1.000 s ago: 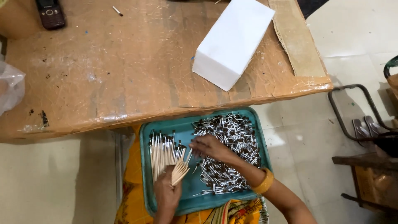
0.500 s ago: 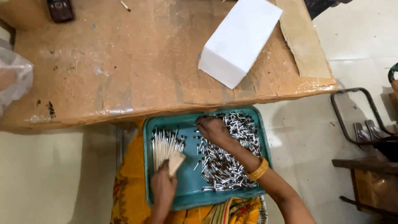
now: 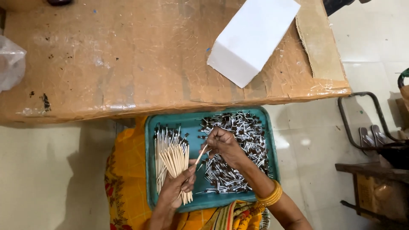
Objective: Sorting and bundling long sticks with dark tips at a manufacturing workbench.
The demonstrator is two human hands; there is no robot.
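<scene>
Since the earlier frame the right hand (image 3: 221, 142) has lifted one thin stick (image 3: 201, 154) from the tray (image 3: 194, 125), pinching it toward the fanned bundle (image 3: 178, 164) gripped by the left hand (image 3: 174, 189); best kept aligned, tips level.

Bright, even light from above; glare on the taped worktop (image 3: 128, 64) and floor tiles (image 3: 306, 145); a soft shadow beneath; the picture is sharp.
</scene>
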